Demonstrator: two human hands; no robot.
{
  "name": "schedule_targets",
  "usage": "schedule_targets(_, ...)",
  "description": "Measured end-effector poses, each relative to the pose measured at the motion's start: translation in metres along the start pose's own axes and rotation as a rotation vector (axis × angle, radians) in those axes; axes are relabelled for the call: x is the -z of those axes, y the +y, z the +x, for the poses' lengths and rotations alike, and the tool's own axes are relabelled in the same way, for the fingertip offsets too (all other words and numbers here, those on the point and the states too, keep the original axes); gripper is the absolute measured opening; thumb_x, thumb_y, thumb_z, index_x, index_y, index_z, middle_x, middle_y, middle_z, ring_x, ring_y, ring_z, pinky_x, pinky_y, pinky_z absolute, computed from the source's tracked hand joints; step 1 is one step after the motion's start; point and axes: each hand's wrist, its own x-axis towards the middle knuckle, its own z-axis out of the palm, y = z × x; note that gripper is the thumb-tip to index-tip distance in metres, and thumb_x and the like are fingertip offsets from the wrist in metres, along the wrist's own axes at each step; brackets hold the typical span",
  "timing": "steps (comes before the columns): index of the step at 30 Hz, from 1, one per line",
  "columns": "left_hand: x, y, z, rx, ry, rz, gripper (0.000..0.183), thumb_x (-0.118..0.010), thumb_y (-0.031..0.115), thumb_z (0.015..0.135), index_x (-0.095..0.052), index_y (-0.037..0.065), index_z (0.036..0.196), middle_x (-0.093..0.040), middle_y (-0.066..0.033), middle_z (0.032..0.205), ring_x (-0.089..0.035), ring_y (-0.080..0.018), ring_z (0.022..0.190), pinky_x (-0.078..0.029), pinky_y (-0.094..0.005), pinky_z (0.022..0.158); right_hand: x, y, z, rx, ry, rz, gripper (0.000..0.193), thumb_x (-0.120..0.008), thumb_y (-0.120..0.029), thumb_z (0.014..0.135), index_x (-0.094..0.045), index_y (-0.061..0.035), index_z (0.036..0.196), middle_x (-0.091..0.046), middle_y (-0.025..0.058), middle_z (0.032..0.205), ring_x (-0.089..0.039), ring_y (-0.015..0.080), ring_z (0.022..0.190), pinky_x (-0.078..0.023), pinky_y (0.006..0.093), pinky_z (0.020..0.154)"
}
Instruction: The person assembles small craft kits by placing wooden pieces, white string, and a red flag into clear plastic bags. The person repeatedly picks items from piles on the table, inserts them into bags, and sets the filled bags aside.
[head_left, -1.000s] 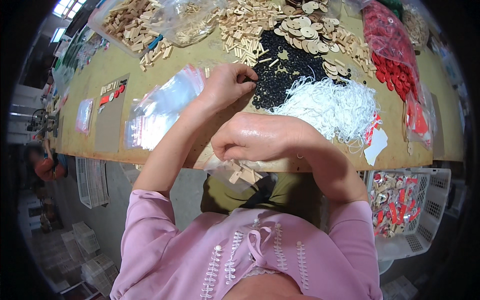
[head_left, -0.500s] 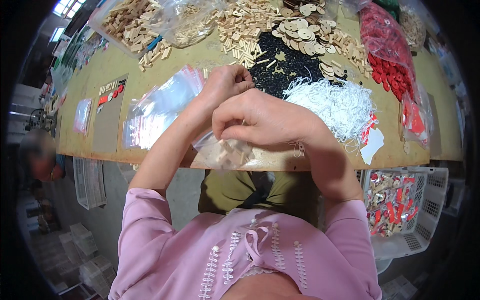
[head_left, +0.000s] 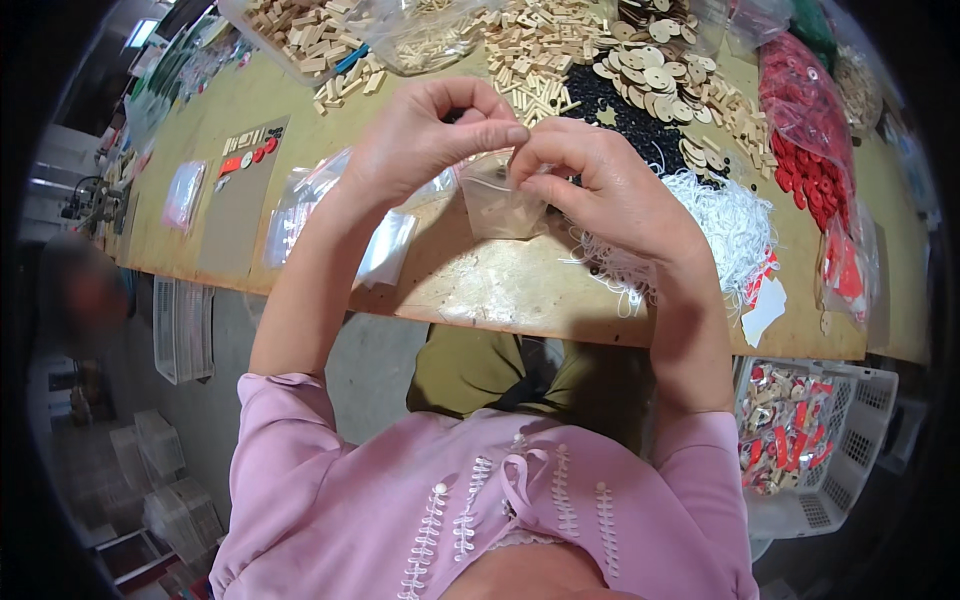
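A small clear plastic bag (head_left: 503, 212) with pale wooden pieces in it hangs over the near part of the table. My right hand (head_left: 610, 185) pinches the bag at its upper right side. My left hand (head_left: 432, 140) is at the bag's mouth, thumb and forefinger pressed together and meeting the right fingertips. What the left fingertips hold, if anything, is too small to make out. Just right of the bag lies a heap of white string loops (head_left: 715, 225). Behind the hands are small black pieces (head_left: 640, 135) and wooden sticks (head_left: 540, 92).
Flat clear bags (head_left: 385, 248) lie left of my hands, beside a board with sample pieces (head_left: 230, 215). Wooden discs (head_left: 655, 75) and red discs (head_left: 810, 180) are piled at the far right. A white crate (head_left: 850, 440) of filled bags stands below the table's right edge.
My left hand has come from beside the black pieces to the bag's mouth. The right hand has lifted the bag away from the table's front edge. The view has shifted slightly.
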Motion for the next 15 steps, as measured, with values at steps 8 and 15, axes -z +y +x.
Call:
schedule_targets(8, 0.026, -0.013, -0.003, 0.147, -0.171, -1.061, 0.028, -0.055, 0.025, 0.107, -0.062, -0.001, 0.110, -0.063, -0.0049, 0.092, -0.058, -0.0133, 0.084, -0.050, -0.0246, 0.075, -0.005, -0.003, 0.004, 0.035, -0.017, 0.017, 0.006, -0.067, -0.006, 0.087, -0.067, -0.0021, 0.093, -0.067, 0.0099, 0.100, -0.065, 0.0247, 0.097, -0.052, 0.0340, 0.086)
schedule_targets(15, 0.001, -0.006, 0.009, -0.003, -0.177, -0.966, 0.049, -0.037, 0.039, 0.111, -0.066, -0.001, 0.113, -0.069, -0.0121, 0.110, -0.063, -0.0224, 0.099, -0.050, -0.0369, 0.095, -0.011, -0.005, 0.002, 0.035, 0.046, 0.009, 0.007, -0.066, -0.005, 0.089, -0.069, -0.0037, 0.095, -0.066, 0.0125, 0.109, -0.065, 0.0284, 0.106, -0.051, 0.0353, 0.095)
